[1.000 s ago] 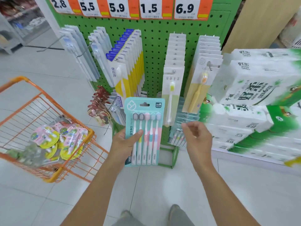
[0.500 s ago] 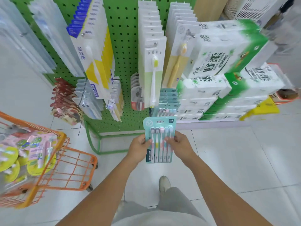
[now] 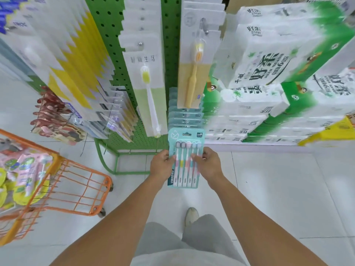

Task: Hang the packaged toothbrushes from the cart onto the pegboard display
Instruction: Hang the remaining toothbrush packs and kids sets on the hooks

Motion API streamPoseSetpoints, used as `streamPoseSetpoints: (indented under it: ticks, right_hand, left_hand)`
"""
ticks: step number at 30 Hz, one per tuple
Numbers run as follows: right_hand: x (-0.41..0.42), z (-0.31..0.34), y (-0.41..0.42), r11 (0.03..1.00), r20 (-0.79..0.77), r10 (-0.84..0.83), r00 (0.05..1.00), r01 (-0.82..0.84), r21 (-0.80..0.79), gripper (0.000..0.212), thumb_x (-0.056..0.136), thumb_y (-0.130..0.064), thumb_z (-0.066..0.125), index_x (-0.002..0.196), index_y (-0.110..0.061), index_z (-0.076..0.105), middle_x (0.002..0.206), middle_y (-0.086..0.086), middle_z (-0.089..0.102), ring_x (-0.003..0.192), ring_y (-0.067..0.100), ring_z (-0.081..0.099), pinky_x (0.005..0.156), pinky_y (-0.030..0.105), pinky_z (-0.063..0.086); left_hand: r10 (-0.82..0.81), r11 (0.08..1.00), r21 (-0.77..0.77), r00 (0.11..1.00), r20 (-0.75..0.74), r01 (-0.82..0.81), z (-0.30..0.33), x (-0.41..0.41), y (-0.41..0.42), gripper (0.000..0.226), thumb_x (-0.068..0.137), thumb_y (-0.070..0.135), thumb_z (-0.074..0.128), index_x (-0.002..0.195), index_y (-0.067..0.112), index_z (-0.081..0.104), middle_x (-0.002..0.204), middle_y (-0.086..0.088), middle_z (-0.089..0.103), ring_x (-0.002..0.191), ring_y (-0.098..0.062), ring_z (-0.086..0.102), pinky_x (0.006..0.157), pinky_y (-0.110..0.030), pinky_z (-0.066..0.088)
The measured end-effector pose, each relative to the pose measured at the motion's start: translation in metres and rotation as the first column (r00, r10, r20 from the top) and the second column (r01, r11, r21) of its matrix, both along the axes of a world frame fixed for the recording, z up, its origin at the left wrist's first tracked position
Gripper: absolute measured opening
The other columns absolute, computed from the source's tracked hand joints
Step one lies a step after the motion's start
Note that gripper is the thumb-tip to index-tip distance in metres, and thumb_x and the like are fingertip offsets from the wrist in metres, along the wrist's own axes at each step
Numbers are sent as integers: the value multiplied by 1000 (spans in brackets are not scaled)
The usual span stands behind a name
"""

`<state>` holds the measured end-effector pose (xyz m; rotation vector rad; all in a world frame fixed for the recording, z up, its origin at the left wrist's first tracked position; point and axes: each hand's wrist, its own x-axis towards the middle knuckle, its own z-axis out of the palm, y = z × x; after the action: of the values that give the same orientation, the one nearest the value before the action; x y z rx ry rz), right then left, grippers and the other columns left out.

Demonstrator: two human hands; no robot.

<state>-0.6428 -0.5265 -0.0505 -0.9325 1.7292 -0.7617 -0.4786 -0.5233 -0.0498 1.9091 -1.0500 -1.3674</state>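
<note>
1. Left hand [image 3: 162,166] and right hand [image 3: 208,164] grip the teal pack [image 3: 185,158] by its side edges.
2. The pack is upright, just below matching packs [image 3: 185,116] on the pegboard [image 3: 115,45].
3. The cart [image 3: 63,181] stands at left.

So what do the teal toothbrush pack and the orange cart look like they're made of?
The teal toothbrush pack looks like printed card under a clear plastic blister; glare glints over the brushes. The orange cart looks like coated metal wire, thin welded rods in even colour, though plastic coating can't be ruled out.
</note>
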Motion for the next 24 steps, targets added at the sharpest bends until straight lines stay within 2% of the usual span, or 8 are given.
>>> streamPoseSetpoints:
  ticks: [2,4,6,9,12,17,20,24]
  right_hand:
    - [-2,-4,-3,1000,-2,15,1000,-15,-4,7,92,-14,68,99,-13,68,93,6,73,88,25,70,78,40,58]
    - [-3,-8,-5,1000,7,11,1000,-11,-4,7,92,-14,68,99,-13,69,93,6,73,87,24,70,76,37,58]
    - [-4,-9,-8,1000,-11,11,1000,-11,-22,7,93,-14,68,100,-12,68,90,4,72,81,19,67,71,26,54]
    - [-2,-8,-14,997,-52,25,998,-28,-66,6,94,-14,66,98,-10,67,84,-1,68,73,11,61,61,14,47]
    - [1,-9,-19,996,-74,38,997,-44,-80,6,95,-13,64,99,-8,65,85,3,67,73,14,60,61,17,46]
    - [3,-16,-18,994,-98,56,994,-64,-85,8,96,-12,63,101,-6,63,88,6,67,72,12,57,56,8,43]
    - [4,-17,-20,993,-121,65,990,-77,-94,8,96,-12,63,99,-5,62,85,6,65,71,14,56,56,10,41]
    - [5,-14,-25,994,-132,71,989,-82,-79,9,95,-11,65,102,-7,63,86,2,65,72,12,57,58,10,41]
  left_hand:
    - [26,1000,-8,1000,-10,-26,-2,-3,-3,16,98,12,61,85,21,64,89,1,72,84,-21,67,71,-29,51]
    - [47,999,-18,998,-44,-48,-5,-6,-4,23,97,8,60,84,26,64,87,4,72,83,-20,68,75,-31,53]
    - [72,997,-16,995,-68,-73,-6,-8,-6,21,97,6,60,86,23,65,87,1,72,81,-19,68,76,-32,54]
    - [103,994,-36,991,-81,-106,-6,-9,-12,13,97,6,60,89,15,66,84,1,72,75,-17,66,64,-25,50]
    - [99,994,-37,994,-45,-101,-6,-7,-18,8,98,9,60,93,9,66,84,-2,71,71,-14,64,57,-18,48]
    - [64,998,2,998,-23,-64,-12,-4,-22,10,99,12,60,95,17,68,94,-8,74,81,-23,68,72,-31,55]
    - [63,998,7,998,-15,-63,-14,-3,-25,8,98,14,61,95,17,68,96,-10,74,79,-20,66,64,-25,52]
    - [67,998,-12,998,0,-67,-12,-2,-29,8,99,17,61,93,19,66,88,-4,69,77,-18,61,66,-28,49]
